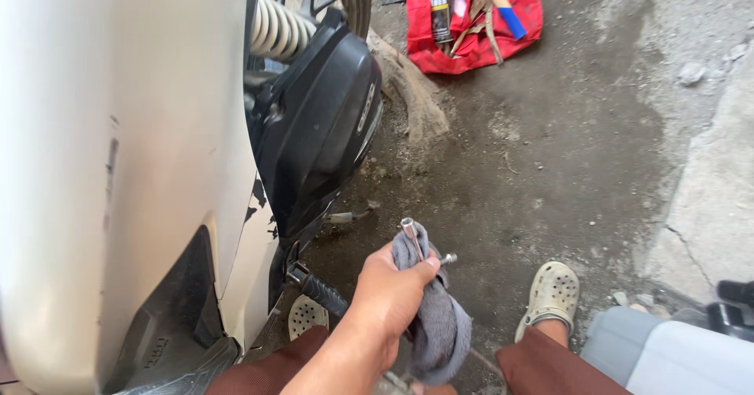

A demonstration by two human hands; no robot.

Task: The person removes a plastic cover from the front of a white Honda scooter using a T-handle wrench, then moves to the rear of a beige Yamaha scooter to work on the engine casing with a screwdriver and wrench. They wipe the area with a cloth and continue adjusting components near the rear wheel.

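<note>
One cream scooter (118, 167) with one black engine cover (318, 128) stands at left. One hand (389, 293), the left, has its fingers clenched on one grey rag (436, 324) wrapped round one metal tool (411, 230), low and central above the ground between two cream clogs (552, 293). One red cloth (471, 18) with one spray can (439, 2) lies beyond; the right hand is out of sight.

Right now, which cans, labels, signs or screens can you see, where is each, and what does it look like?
Tall black spray can: top centre, lying on the red cloth bag; black cylinder with a yellow, white and red label.
Small silver badge: on the scooter's black engine cover; narrow strip.
No signs or screens.
</note>
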